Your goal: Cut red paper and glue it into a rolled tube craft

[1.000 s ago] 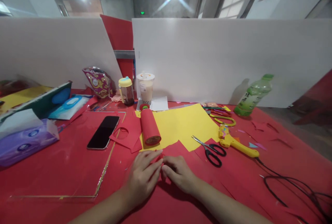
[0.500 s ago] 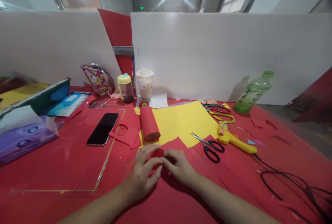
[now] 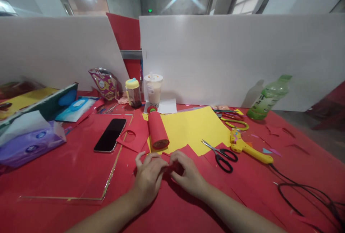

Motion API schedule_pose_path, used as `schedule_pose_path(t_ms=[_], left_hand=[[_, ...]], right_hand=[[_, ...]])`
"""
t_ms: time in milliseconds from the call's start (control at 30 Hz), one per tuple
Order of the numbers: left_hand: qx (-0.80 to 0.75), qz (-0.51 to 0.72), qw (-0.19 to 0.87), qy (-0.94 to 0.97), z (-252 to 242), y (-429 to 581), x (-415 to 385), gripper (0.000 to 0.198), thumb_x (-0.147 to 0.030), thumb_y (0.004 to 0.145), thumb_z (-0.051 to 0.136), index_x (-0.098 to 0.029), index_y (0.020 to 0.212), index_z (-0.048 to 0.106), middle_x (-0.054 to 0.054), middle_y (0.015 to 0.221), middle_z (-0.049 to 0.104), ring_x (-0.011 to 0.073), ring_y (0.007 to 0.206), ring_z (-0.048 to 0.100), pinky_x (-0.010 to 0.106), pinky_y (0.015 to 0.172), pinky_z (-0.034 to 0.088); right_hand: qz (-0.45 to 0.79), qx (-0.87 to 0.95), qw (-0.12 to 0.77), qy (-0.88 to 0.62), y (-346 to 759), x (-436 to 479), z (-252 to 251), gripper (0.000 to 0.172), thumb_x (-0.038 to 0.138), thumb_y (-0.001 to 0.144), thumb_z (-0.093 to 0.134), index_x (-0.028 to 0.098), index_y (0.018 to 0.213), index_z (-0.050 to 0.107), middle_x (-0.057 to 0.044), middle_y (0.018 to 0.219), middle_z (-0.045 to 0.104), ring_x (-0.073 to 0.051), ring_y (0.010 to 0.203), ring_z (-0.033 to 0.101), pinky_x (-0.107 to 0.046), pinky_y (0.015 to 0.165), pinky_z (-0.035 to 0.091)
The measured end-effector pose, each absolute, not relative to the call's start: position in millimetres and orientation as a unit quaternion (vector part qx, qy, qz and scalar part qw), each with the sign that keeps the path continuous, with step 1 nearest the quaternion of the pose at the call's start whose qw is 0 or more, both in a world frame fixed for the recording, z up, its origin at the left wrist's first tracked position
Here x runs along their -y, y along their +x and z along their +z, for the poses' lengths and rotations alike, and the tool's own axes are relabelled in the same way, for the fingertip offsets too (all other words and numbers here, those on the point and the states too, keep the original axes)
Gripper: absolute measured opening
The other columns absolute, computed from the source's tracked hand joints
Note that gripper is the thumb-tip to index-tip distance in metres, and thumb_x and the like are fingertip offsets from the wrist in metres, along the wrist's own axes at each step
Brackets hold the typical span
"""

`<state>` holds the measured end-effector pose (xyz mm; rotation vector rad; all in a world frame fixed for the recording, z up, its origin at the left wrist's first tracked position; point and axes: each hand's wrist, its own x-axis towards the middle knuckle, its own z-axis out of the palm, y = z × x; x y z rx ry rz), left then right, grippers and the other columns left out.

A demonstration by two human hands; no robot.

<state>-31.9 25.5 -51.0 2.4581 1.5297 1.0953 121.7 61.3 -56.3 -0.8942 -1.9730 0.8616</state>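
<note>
My left hand [image 3: 148,175] and my right hand [image 3: 187,173] meet over the red table, fingers pinched on a small piece of red paper [image 3: 172,167] between them. The left little finger sticks up. Just beyond the hands lies a rolled red paper tube [image 3: 157,135] on a yellow sheet [image 3: 192,128]. Black-handled scissors [image 3: 221,154] lie to the right of my right hand. How the small paper is folded is hidden by my fingers.
A yellow glue gun [image 3: 249,146] with a black cord [image 3: 302,190] lies at right, a green bottle [image 3: 268,98] behind it. A phone [image 3: 110,139], tissue pack [image 3: 29,143], a clear ruler [image 3: 107,186], a milk tea cup [image 3: 153,91] and a small bottle [image 3: 132,92] stand left and back. White partitions [image 3: 229,56] wall the desk.
My fingers have gone from lying fairly flat on the red paper to pinching and curling it up between both hands. The hands stayed in about the same place.
</note>
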Motion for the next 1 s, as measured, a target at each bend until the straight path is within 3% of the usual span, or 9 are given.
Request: schedule_pose_path(t_ms=[333, 567, 700, 800, 900, 1000], left_hand=[[-0.476, 0.328, -0.003, 0.816, -52.2, -33.4, -23.1, 0.029, 0.002, 0.074, 0.038, -0.022, 0.080, 0.054, 0.000, 0.076, 0.066, 0.0216, 0.082, 0.052, 0.048, 0.087, 0.021], [-0.498, 0.327, 0.005, 0.803, -48.3, -34.8, -26.6, 0.020, -0.005, 0.077, 0.044, -0.022, 0.081, 0.053, 0.000, 0.076, 0.065, 0.0205, 0.080, 0.053, 0.045, 0.085, 0.022], [-0.505, 0.355, 0.009, 0.787, -47.1, -35.4, -27.5, 0.017, -0.006, 0.077, 0.046, -0.021, 0.082, 0.052, 0.000, 0.077, 0.064, 0.0181, 0.076, 0.054, 0.043, 0.086, 0.022], [-0.499, 0.381, 0.001, 0.779, -46.4, -36.1, -27.5, 0.016, -0.006, 0.077, 0.046, -0.020, 0.080, 0.052, 0.000, 0.075, 0.062, 0.0166, 0.075, 0.054, 0.042, 0.086, 0.024], [-0.480, 0.403, -0.023, 0.779, -46.5, -37.1, -27.1, 0.017, -0.006, 0.077, 0.047, -0.021, 0.075, 0.054, 0.000, 0.074, 0.060, 0.0159, 0.074, 0.054, 0.041, 0.085, 0.027], [-0.466, 0.420, -0.063, 0.776, -49.8, -38.5, -26.8, 0.022, -0.005, 0.076, 0.045, -0.023, 0.080, 0.057, 0.003, 0.087, 0.055, 0.0182, 0.083, 0.051, 0.040, 0.082, 0.031]], right_hand=[[0.338, 0.800, 0.353, -0.349, 122.8, -60.7, -56.1, 0.024, -0.002, 0.051, 0.041, 0.020, 0.058, 0.036, 0.004, 0.059, 0.041, -0.011, 0.057, 0.039, -0.022, 0.052, 0.031], [0.351, 0.749, 0.410, -0.384, 122.9, -62.0, -59.5, 0.020, 0.002, 0.058, 0.044, 0.020, 0.061, 0.039, 0.002, 0.063, 0.046, -0.013, 0.061, 0.043, -0.024, 0.057, 0.037], [0.348, 0.705, 0.451, -0.421, 124.5, -64.4, -60.6, 0.019, 0.004, 0.063, 0.043, 0.020, 0.072, 0.050, -0.001, 0.070, 0.052, -0.015, 0.065, 0.046, -0.027, 0.061, 0.039], [0.335, 0.683, 0.487, -0.428, 124.7, -67.5, -60.2, 0.027, 0.000, 0.056, 0.039, 0.020, 0.066, 0.054, -0.001, 0.068, 0.051, -0.015, 0.067, 0.046, -0.028, 0.064, 0.039], [0.362, 0.625, 0.516, -0.460, 124.5, -70.8, -58.7, 0.023, 0.003, 0.054, 0.038, 0.019, 0.056, 0.055, -0.003, 0.076, 0.047, -0.014, 0.066, 0.045, -0.027, 0.060, 0.038], [0.415, 0.534, 0.555, -0.485, 125.1, -73.5, -56.8, 0.019, 0.009, 0.052, 0.039, 0.019, 0.055, 0.055, -0.003, 0.079, 0.044, -0.013, 0.064, 0.045, -0.024, 0.054, 0.036]])
